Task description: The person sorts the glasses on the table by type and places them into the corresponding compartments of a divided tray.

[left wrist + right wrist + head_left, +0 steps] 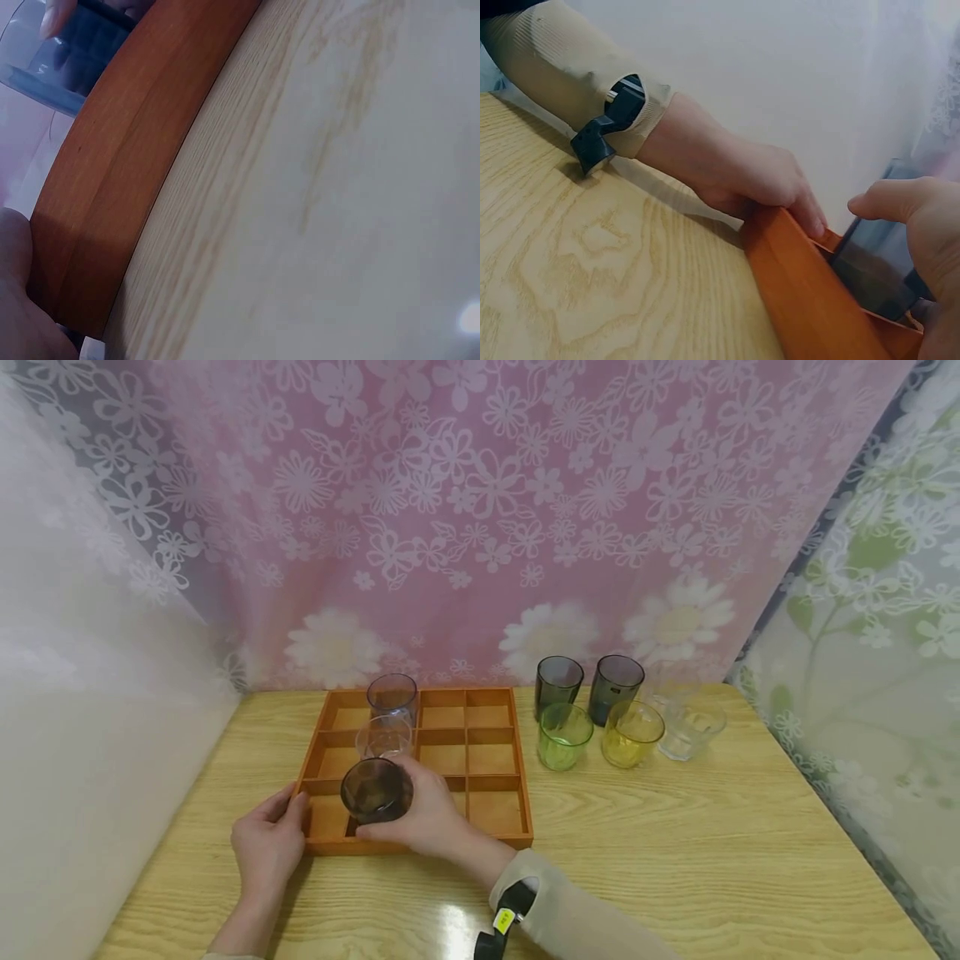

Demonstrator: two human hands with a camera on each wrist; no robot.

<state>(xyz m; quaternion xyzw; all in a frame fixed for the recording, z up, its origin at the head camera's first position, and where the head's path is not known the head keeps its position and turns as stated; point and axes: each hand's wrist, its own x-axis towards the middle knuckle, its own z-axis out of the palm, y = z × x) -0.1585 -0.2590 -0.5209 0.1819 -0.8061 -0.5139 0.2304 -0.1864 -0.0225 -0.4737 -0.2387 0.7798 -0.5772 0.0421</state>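
Note:
My right hand (431,810) grips a dark grey glass (372,793), thumb on its near side and fingers round its far side. The glass is at the front row of a divided wooden tray (420,846), in the second compartment from the left. In the right wrist view its lower part sits below the tray's rim. My left hand (268,842) holds the tray by its front left corner, with fingers (810,214) over the rim. Behind the dark glass, in the same column, stand a clear glass (384,737) and a purple-tinted glass (392,695).
Right of the tray stand two dark grey glasses (558,681), a green glass (565,739), a yellow glass (632,735) and clear glasses (692,731). A flowered curtain (480,527) hangs behind the wooden table (660,860), with pale sheets at both sides.

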